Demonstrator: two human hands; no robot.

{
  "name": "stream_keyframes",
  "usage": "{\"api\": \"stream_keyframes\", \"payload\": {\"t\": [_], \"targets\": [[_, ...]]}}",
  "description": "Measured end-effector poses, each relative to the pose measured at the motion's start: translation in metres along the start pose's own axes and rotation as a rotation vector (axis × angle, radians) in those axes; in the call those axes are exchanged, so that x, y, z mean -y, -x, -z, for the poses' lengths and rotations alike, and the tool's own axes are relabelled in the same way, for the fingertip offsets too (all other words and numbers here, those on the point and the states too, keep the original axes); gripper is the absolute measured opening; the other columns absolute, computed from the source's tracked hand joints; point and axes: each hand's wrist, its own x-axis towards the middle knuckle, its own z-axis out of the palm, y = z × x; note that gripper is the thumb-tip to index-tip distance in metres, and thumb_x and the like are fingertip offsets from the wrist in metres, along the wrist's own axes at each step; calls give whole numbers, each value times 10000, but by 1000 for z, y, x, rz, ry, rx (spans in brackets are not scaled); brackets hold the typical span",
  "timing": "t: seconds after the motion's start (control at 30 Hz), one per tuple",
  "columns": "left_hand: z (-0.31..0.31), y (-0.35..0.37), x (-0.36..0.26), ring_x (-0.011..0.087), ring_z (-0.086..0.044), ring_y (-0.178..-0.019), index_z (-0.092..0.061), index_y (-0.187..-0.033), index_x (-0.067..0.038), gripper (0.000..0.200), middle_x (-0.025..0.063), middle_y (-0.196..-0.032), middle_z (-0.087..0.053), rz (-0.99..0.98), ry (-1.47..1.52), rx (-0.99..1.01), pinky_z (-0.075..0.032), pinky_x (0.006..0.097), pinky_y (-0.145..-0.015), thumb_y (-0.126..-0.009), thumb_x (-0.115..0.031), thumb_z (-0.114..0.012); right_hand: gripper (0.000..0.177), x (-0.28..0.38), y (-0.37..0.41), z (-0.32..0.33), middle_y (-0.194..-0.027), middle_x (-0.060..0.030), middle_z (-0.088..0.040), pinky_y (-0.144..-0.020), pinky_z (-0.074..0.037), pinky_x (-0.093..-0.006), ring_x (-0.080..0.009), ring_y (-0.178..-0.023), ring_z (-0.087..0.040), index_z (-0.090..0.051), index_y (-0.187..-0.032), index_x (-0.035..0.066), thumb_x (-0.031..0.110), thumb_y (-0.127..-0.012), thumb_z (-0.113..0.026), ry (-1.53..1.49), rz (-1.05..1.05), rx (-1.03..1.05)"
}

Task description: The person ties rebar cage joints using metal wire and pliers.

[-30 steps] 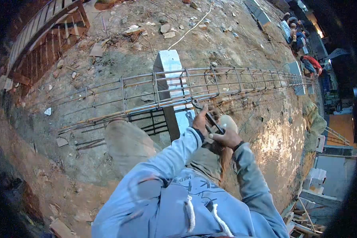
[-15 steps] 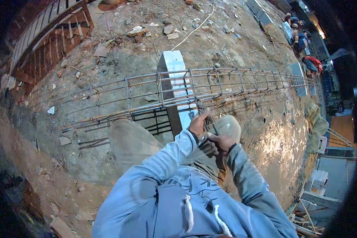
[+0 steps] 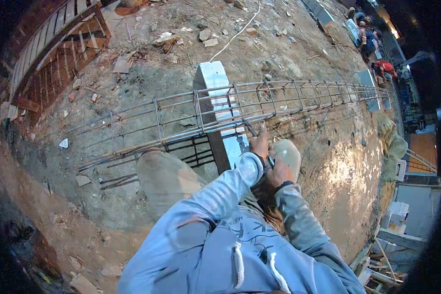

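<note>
With your 2 hands closed round the dark tool [image 3: 251, 129], your left hand [image 3: 259, 144] is nearer the steel cage [image 3: 198, 109], your right hand [image 3: 281, 173] behind, and the tool slants forward-left to the cage's near side, contact unclear.

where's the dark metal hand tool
In the head view, just right of centre, the tool is held by the left hand and right hand, its upper end by the long steel rebar cage.
</note>
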Motion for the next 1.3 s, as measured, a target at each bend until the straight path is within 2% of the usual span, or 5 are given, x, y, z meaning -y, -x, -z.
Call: {"api": "stream_keyframes", "payload": {"t": [0.33, 0.47, 0.57, 0.8, 1.3], "targets": [[28, -1, 10, 242, -631, -846, -602, -930, -58, 375, 105, -869, -649, 111, 597, 663, -515, 372, -757, -879, -425, -549, 500, -22, -48, 34, -595, -148, -590, -548, -475, -374, -287, -538, -572, -620, -737, -19, 462, -675, -742, -3, 396, 221], [14, -14, 16, 269, -627, -839, -604, -931, -53, 413, 111, -888, -653, 161, 690, 673, -515, 386, -742, -927, -428, -432, 408, -38, -55, 25, -628, -10, -575, -555, -471, -334, -192, -551, -553, -612, -864, 23, 370, -705, -758, -785, -169, 927], [1, -24, 26, 265, -612, -755, -593, -829, -60, 451, 112, -810, -643, 182, 699, 632, -507, 411, -681, -933, -448, -388, 403, -22, -55, 55, -888, -112, -620, -693, -492, -359, -242, -763, -604, -570, -898, 27, 340, -704, -733, -114, 546, 261], [-34, -47, 27, 284, -578, -630, -611, -734, -75, 621, 101, -702, -616, 297, 549, 316, -473, 437, -597, -905, -584, -299, 402, -37, -48, 43, -895, -258, -600, -705, -493, -450, -364, -805, -616, -473, -1034, 9, 187, -702, -615, 556, 274, -367], [30, -14, 19, 205, -622, -685, -555, -903, -76, 302, 58, -744, -615, 188, 595, 680, -527, 369, -601, -920, -367, -476, 338, -45, -35, -11, -848, -23, -644, -667, -493, -287, -162, -698, -605, -580, -1088, 24, 143, -789, -685, -1012, -229, 672]]}}
